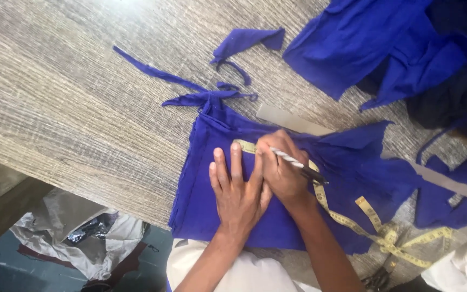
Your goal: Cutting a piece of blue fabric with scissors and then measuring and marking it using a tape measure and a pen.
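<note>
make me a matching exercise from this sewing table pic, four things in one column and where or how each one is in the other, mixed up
Things:
1. left hand
2. right hand
3. yellow tape measure
4. grey ruler

States or places:
A. grips a striped pen at the tape's end
B. lies partly hidden under blue fabric
C. pressed flat, fingers spread, on the folded blue fabric
D. runs from the hands to a loose tangle at the table's near right edge

Pairs: 1-C, 2-A, 3-D, 4-B

Soft daylight fell from the top, glaring on the wooden table (pixel 71 97) at upper left; the edges blurred slightly.
</note>
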